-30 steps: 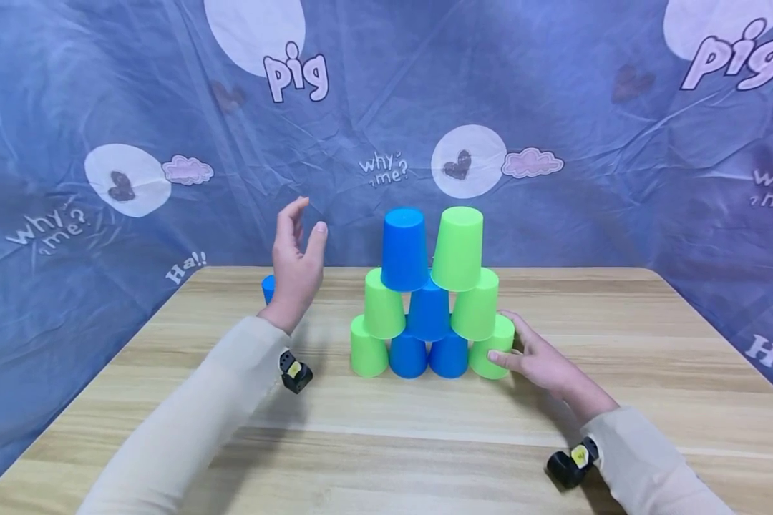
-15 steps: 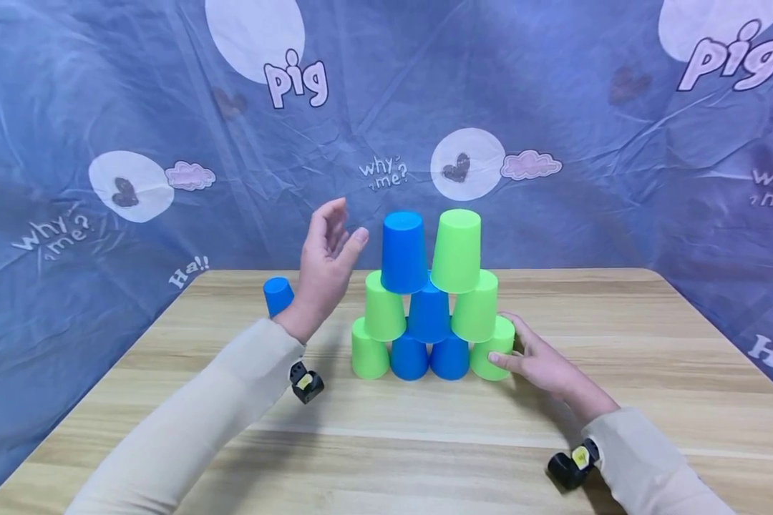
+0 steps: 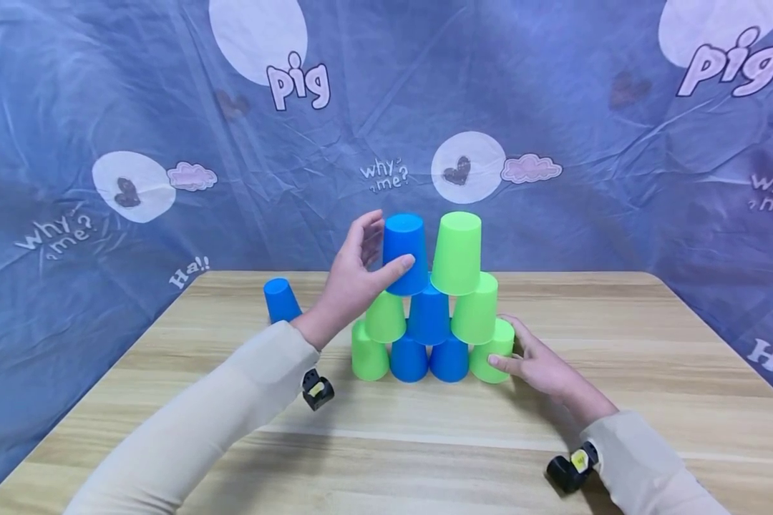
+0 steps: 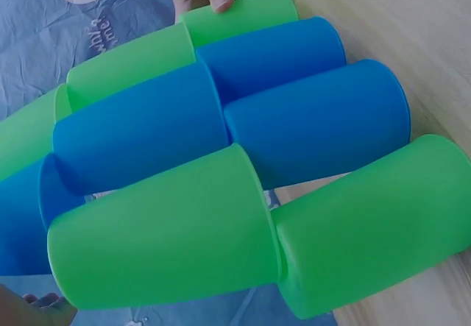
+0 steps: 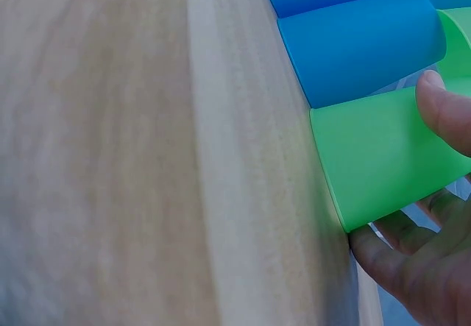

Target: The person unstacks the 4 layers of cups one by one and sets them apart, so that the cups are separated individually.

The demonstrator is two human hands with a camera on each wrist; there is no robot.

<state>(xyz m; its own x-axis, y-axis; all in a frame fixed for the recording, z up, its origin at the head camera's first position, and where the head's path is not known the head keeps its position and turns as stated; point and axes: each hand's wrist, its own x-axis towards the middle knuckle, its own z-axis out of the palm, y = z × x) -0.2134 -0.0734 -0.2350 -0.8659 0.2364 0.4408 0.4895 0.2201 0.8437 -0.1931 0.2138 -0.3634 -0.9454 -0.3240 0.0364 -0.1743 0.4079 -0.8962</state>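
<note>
Upside-down cups, blue and green, stand in a three-tier pyramid on the table. My left hand point(image 3: 354, 279) is at the upper-left blue cup point(image 3: 404, 243), its thumb in front of the cup and its fingers at the left side. In the left wrist view, part of that hand point(image 4: 33, 310) appears beside the blue cup point(image 4: 18, 227), seemingly with a small gap. My right hand point(image 3: 544, 365) holds the bottom-right green cup point(image 3: 492, 343), thumb in front and fingers around its far side. Beside the blue cup on top stands another green cup point(image 3: 457, 254).
Left of the pyramid, a separate blue cup point(image 3: 281, 299) is partly hidden by my left wrist. The wooden table point(image 3: 386, 450) reaches back to a blue printed cloth point(image 3: 373, 93). A small black camera point(image 3: 573, 468) sits on the right wrist.
My left hand has moved right from beside the separate blue cup to the upper-left blue cup, uncovering more of the separate one. My right hand and the pyramid have stayed put.
</note>
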